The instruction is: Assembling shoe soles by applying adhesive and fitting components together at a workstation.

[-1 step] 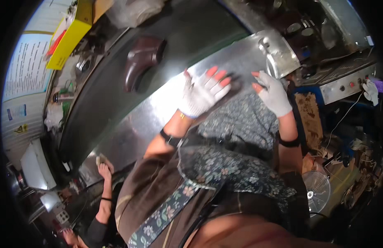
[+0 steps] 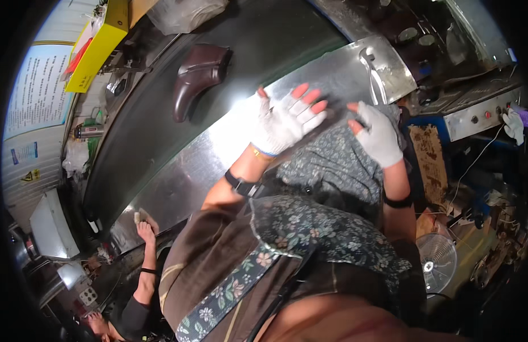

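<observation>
Yellow cardboard marked the far left, where a box (image 2: 102, 50) stood above the edge of a dark work surface (image 2: 135, 145). Below it, a co-worker's hand (image 2: 145, 231) rested at the near end of the metal tabletop (image 2: 181, 174), beside a small pale object. Further right, the dark brown ankle boot (image 2: 198, 80) lay on its side on the dark surface, toe toward the wearer, clear of both gloves. The left grip (image 2: 297, 108), in a white glove with bare fingertips, was held palm up over the tabletop, its fingers spread and nothing between them. Compared with the preceding view, it had shifted slightly rightward; the boot showed no clear displacement and so remained unhandled. Floral cloth (image 2: 332, 162) lay between the forearms. The right grip (image 2: 355, 117), similarly gloved, hung over the cloth's edge, thumb and forefinger apart, no object visible; its other fingers were hidden. Just beyond it, a wrench-like metal tool (image 2: 373, 73) lay on the tabletop. A control panel (image 2: 483, 118) stood at far right.
</observation>
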### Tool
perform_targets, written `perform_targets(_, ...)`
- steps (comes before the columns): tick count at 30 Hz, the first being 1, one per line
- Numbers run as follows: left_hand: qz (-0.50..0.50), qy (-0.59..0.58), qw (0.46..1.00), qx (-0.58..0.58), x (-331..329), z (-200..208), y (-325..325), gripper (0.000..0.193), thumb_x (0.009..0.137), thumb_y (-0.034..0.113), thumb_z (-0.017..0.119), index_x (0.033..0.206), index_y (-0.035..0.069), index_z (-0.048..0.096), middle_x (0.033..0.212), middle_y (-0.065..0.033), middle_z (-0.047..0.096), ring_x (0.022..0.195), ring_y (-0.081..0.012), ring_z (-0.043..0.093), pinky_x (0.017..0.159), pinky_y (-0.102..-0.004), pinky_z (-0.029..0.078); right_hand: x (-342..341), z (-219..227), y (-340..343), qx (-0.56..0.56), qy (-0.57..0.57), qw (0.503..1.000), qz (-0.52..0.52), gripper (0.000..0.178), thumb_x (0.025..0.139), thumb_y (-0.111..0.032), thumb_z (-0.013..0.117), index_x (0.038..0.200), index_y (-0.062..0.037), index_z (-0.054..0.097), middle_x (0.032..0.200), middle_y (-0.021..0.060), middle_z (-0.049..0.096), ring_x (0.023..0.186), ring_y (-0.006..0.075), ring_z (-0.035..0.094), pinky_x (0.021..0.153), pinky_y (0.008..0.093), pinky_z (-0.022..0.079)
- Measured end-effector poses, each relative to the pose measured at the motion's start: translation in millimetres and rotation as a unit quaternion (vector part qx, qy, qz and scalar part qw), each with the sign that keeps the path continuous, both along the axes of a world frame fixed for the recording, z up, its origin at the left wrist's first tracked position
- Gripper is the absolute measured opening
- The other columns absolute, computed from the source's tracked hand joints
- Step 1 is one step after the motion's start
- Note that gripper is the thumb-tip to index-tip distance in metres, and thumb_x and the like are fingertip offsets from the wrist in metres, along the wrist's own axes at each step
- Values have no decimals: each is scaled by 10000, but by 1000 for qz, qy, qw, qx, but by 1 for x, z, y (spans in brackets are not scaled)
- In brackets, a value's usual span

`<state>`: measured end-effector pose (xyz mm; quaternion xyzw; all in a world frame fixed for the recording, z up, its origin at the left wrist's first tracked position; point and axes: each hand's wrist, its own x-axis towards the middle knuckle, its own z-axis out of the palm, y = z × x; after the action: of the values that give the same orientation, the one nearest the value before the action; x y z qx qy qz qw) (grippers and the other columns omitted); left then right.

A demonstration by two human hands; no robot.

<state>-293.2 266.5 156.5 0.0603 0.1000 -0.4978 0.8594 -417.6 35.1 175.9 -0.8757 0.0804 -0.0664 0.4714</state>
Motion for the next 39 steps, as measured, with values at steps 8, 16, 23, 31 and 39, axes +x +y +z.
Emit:
perform_targets(8, 51, -844, 221, 487, 62, 4, 33, 550, 810, 389, 734, 1220, 34, 639, 1085, -188, 669, 1009, -345, 653, 932, -441, 509, -47, -39, 41, -343, -158, 926, -1, 179, 789, -102, 681, 966, -91, 708, 1024, 80, 695, 1110, 301, 617, 1069, 540, 438)
perform_targets(16, -146, -432, 261, 851, 185, -59, 216, 884, 705, 439, 735, 1448, 57, 449, 1328, -230, 614, 1226, -346, 606, 1051, -391, 475, -54, -44, 41, -322, -175, 930, -18, 163, 772, -84, 670, 928, -89, 715, 991, 75, 693, 1100, 304, 621, 1073, 541, 438)
perform_targets(23, -149, -487, 314, 801, 198, -64, 226, 633, 689, 382, 772, 1172, -2, 632, 993, -166, 719, 914, -280, 701, 856, -384, 543, -33, -51, 36, -319, -225, 920, -24, 126, 747, -93, 686, 873, -85, 692, 959, 86, 688, 1059, 320, 630, 1052, 540, 457)
perform_targets(31, 14, -292, 912, 287, 52, -28, 165, 631, 809, 206, 749, 1373, 23, 534, 1274, -167, 636, 1156, -294, 633, 1057, -430, 505, -50, -51, 14, -117, -179, 975, -51, 285, 776, 2, 696, 1059, -35, 697, 1084, 128, 700, 1115, 286, 645, 1056, 433, 462)
perform_targets(39, -153, -278, 936, 155, -46, -10, 10, 755, 804, 320, 774, 1422, 29, 454, 1283, -160, 595, 1224, -272, 591, 1099, -397, 469, -63, 63, -33, 346, -335, 875, -57, 1087, 802, -553, 785, 1588, -79, 205, 1520, 135, 422, 1350, 272, 483, 1095, 416, 439)
